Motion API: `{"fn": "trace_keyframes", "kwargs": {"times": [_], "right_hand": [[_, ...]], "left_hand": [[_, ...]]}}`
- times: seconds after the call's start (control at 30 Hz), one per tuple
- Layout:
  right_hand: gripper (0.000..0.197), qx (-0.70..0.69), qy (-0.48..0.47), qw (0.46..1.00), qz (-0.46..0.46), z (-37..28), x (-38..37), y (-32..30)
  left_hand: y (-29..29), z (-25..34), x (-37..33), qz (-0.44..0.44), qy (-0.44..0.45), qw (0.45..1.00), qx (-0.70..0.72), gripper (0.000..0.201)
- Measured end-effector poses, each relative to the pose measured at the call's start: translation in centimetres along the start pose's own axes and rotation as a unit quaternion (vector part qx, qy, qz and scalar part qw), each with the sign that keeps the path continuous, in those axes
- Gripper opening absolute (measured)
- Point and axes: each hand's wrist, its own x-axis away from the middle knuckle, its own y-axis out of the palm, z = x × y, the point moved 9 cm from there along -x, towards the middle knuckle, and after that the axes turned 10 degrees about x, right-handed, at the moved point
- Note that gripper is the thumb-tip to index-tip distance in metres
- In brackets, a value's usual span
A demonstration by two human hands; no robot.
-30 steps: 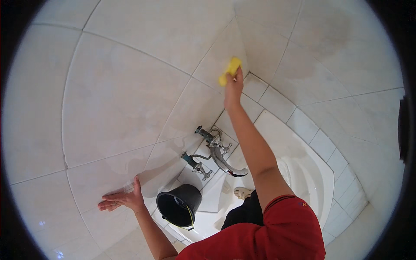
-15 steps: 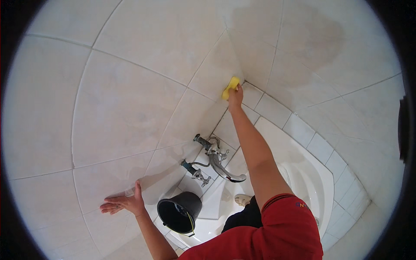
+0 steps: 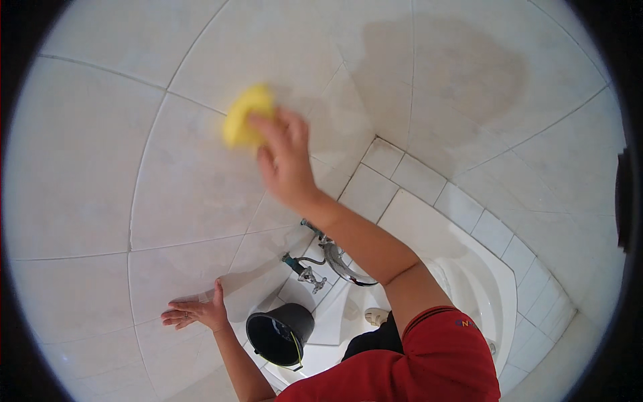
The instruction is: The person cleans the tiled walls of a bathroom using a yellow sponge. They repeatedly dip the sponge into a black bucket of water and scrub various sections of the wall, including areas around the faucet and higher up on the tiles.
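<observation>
My right hand (image 3: pixel 287 155) grips a yellow sponge (image 3: pixel 246 115), which is smeared by motion against the pale wall tiles (image 3: pixel 194 167). The right arm reaches up and to the left, passing over the chrome tap (image 3: pixel 341 268) and hiding part of it. My left hand (image 3: pixel 201 312) rests at the tiled wall at the lower left, its fingers stretched out and thumb raised, holding nothing. Beside the left forearm stands a black bucket (image 3: pixel 305 321) with a wire handle; some liquid seems to show inside.
A white corner bathtub (image 3: pixel 469 268) lies below, with my foot in a light shoe (image 3: pixel 376 316) in it. White ledge tiles (image 3: pixel 429 175) border the tub. A valve with a cross handle (image 3: pixel 309 276) juts from the wall near the bucket. A dark damp-looking patch or shadow (image 3: pixel 449 67) marks the right wall.
My right hand has swept the sponge left and upward from the wall corner to the middle of the left wall. The left hand has stayed nearly in place.
</observation>
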Motion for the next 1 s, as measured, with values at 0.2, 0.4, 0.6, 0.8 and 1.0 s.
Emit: {"fn": "trace_keyframes", "kwargs": {"times": [0.2,0.4,0.6,0.8,1.0], "right_hand": [[0.051,0.077,0.072,0.994,-0.01,9.1,8.2,0.9],[0.056,0.07,0.308,0.946,0.074,19.4,11.2,-0.3],[0.055,0.069,-0.027,0.997,-0.002,4.4,4.1,1.5],[0.057,0.158,0.194,0.958,0.139,21.1,7.8,-0.8],[0.057,-0.056,0.652,0.755,-0.045,33.8,27.4,2.9]], "left_hand": [[0.1,0.1,-0.2,0.001,0.002,1.0,0.017,0.139],[0.3,-0.1,-0.3,-0.002,-0.015,1.0,0.018,0.14],[0.0,0.0,-0.1,0.0,-0.003,1.0,0.019,0.14],[-0.6,0.3,-0.3,0.005,0.019,1.0,0.008,0.139],[-0.7,0.2,0.0,-0.01,0.016,1.0,0.004,0.14]]}}
